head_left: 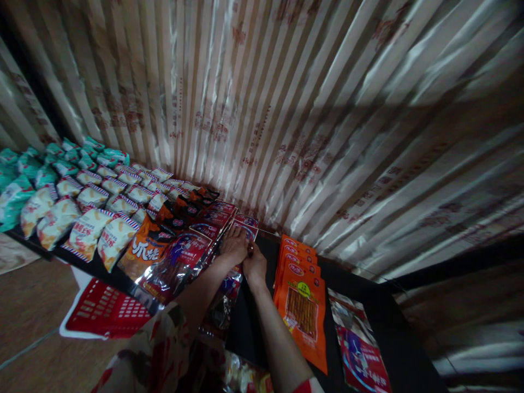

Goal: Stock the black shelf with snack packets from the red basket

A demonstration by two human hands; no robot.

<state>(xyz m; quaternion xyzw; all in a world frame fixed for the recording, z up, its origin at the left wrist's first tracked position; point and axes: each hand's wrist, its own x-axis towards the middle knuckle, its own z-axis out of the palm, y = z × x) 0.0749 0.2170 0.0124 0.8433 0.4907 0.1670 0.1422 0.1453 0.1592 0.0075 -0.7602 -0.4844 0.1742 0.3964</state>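
Note:
My left hand [235, 244] lies flat with its fingers stretched out on the upper part of a dark red and purple snack packet [232, 286]. Close beside it, my right hand [254, 265] has its fingers curled in at the packet's right edge and seems to pinch it; the fingertips are partly hidden. More dark red snack packets [192, 245] lie overlapped in a row just left of my hands. To the right of my right forearm is an overlapping row of orange snack packets [305, 305], each with a window or picture of brown sticks.
Further left are orange-black packets [145, 245], white chip bags [88, 232] and green bags [16, 199]. One red and silver packet [360, 349] lies at the right on the black shelf [256, 333]. A red basket [102, 311] is below. A pleated curtain [262, 120] hangs behind.

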